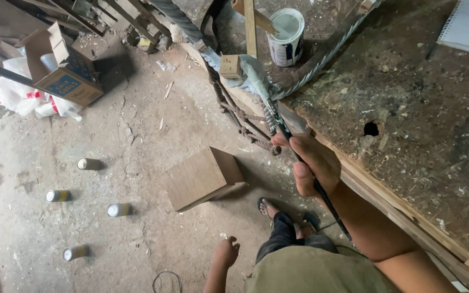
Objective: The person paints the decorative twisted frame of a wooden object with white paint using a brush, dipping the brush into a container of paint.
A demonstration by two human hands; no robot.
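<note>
Your right hand (315, 163) is closed around the thin black handle of a paintbrush (299, 160), pinched pen-fashion between thumb and fingers, a grip that looks suited to fine control of the tip. The handle runs back past your wrist and forearm, while its front end points up and away from the hand toward the twisted metal bar (267, 100) just beyond your fingertips, where pale grey-white paint already coats a stretch of the spiral. Farther out past that bar, the white paint tin (286, 30) stands open, seemingly kept within a short reach of the brush, with a small wooden block (230, 66) close to its left. Your left hand (226, 252) hangs loosely curled at your side, well below and to the left of the working hand, holding nothing. To the right of your right hand lies the bench (419, 108), a dark, stained, pitted top with a hole through it and a worn wooden edge. Down to the left, on the dusty concrete floor (55, 157), sit a wooden box (202, 178), four spray cans (88, 164) lying scattered, and a cardboard carton (66, 68) farther off.
</note>
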